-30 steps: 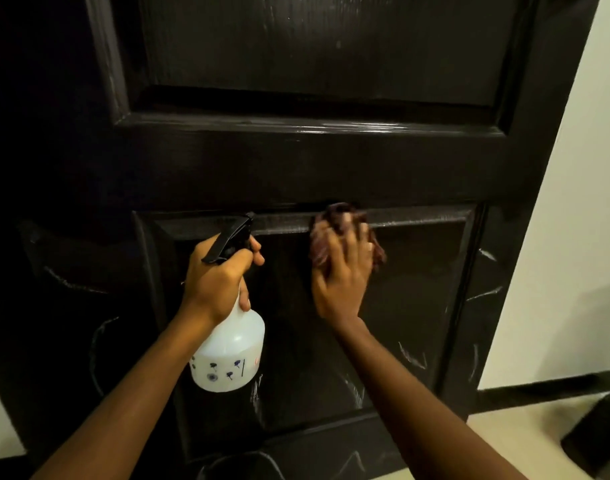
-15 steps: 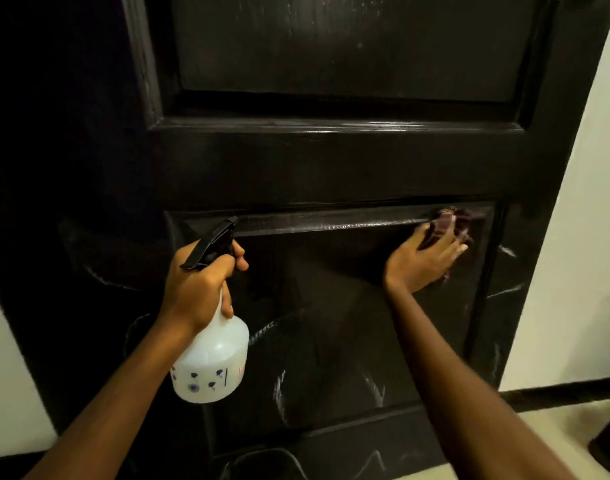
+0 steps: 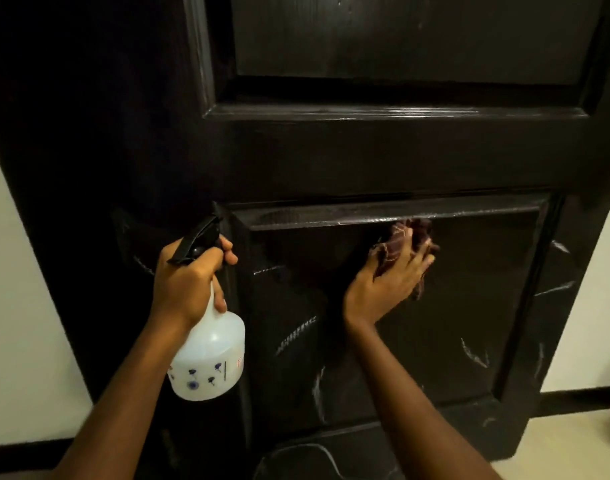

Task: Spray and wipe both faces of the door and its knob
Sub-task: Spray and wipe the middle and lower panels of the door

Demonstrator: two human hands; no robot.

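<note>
back from the panel's right corner, the right hand (image 3: pixel 386 285) now presses the maroon cloth (image 3: pixel 405 237) with spread fingers under the lower panel's top moulding. the black door (image 3: pixel 365 161) fills the view, glossy and pale-streaked; its knob is out of sight. the bunched cloth may slip free or miss the streaks below. cream wall (image 3: pixel 26 306) and pale floor (image 3: pixel 556 445) flank it. the left hand (image 3: pixel 185 282) grips a white spray bottle (image 3: pixel 210 355) by its neck.

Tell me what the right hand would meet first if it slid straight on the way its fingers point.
Probably the raised moulding topping the lower panel of the door. The right hand presses the cloth on that panel, fingers aimed up and right, just below it.
</note>
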